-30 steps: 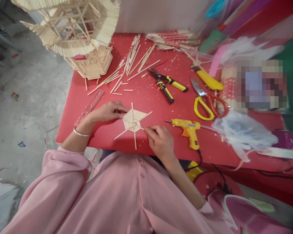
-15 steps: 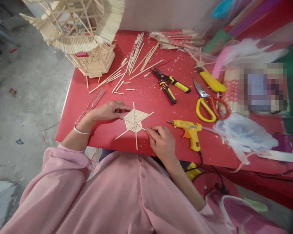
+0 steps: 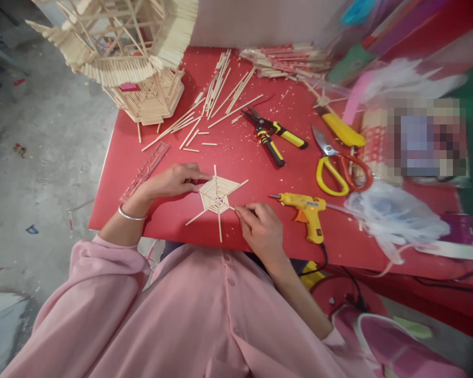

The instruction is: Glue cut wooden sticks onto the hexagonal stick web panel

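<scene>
Clear plastic packet (image 3: 286, 60) is lying at the upper centre-right, holding a bundle of sticks. White plastic bag (image 3: 396, 215) is slumping at the right; its contents are not showing clearly. Pink bin (image 3: 347, 320) is standing at the lower right, its contents impossible to tell.

Six-spoked stick web (image 3: 209, 202) is sitting near the frame's centre, over the red table (image 3: 256, 181). Left hand (image 3: 177, 178) is reaching in from the left, palm down, fingers bending and nearly closing at the web's upper-left corner; cannot tell whether it is pinching a spoke or only steadying it. Right hand (image 3: 263, 226) is curling below and right of centre, thumb and forefinger pressing together on the tip of the right-hand spoke, other fingers folding in.

Yellow glue gun (image 3: 310, 210) is lying just right of that hand, nozzle pointing left. Clear ruler (image 3: 152, 163) is resting beyond the left wrist.
</scene>
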Demonstrator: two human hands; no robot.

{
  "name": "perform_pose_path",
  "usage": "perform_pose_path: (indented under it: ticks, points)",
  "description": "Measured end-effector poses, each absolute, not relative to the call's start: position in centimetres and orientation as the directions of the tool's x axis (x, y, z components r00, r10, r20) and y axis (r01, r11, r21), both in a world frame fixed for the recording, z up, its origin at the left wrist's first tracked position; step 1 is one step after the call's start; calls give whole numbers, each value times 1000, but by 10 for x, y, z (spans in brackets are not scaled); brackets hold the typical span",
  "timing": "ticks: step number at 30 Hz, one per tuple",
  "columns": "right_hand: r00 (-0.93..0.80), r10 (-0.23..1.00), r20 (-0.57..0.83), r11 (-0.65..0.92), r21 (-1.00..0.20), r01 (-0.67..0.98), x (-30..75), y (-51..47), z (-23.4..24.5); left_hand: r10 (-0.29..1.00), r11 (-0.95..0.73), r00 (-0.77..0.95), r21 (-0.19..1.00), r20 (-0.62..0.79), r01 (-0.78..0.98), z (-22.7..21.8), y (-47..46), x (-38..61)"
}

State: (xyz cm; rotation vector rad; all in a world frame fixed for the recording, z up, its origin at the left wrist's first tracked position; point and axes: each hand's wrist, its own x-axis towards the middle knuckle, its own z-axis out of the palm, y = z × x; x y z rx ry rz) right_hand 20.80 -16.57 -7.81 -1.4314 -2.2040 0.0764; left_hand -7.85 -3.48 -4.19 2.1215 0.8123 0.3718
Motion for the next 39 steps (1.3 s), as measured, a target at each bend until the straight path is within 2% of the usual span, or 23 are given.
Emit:
perform_pose_path:
  ticks: [13, 23, 29, 34, 39]
  points:
    - [-320, 855, 409, 457, -301, 837, 207, -165, -77, 684, -425, 728, 795, -31, 433, -44, -33, -80]
    - [-315, 859, 403, 448, -296, 843, 208, -165, -79, 703, -396, 704, 768, -100, 504, -40, -35, -75]
    - [-308, 864, 398, 444, -317, 838, 208, -165, -79, 681, -402, 724, 771, -109, 494, -39, -33, -79]
    - [-316, 845, 431, 459, -284, 842, 207, -164, -77, 684, -397, 723, 781, -99, 483, -42, -33, -79]
    - [-314, 860, 402, 447, -297, 844, 208, -165, -78, 694, -397, 715, 787, -80, 473, -42, -34, -78]
